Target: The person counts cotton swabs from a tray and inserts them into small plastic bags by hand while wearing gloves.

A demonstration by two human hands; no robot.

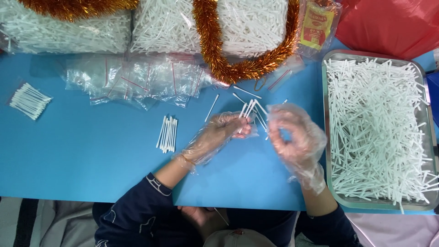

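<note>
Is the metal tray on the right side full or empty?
Full. The metal tray holds a dense heap of white cotton swabs covering its bottom almost to the rim.

Single head view, looking steeply down, close over blue table (91, 155)

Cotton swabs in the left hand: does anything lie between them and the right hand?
Nothing visible does. The left hand holds a small bunch of cotton swabs, and the right hand sits right beside them, with only bare blue table beneath.
</note>
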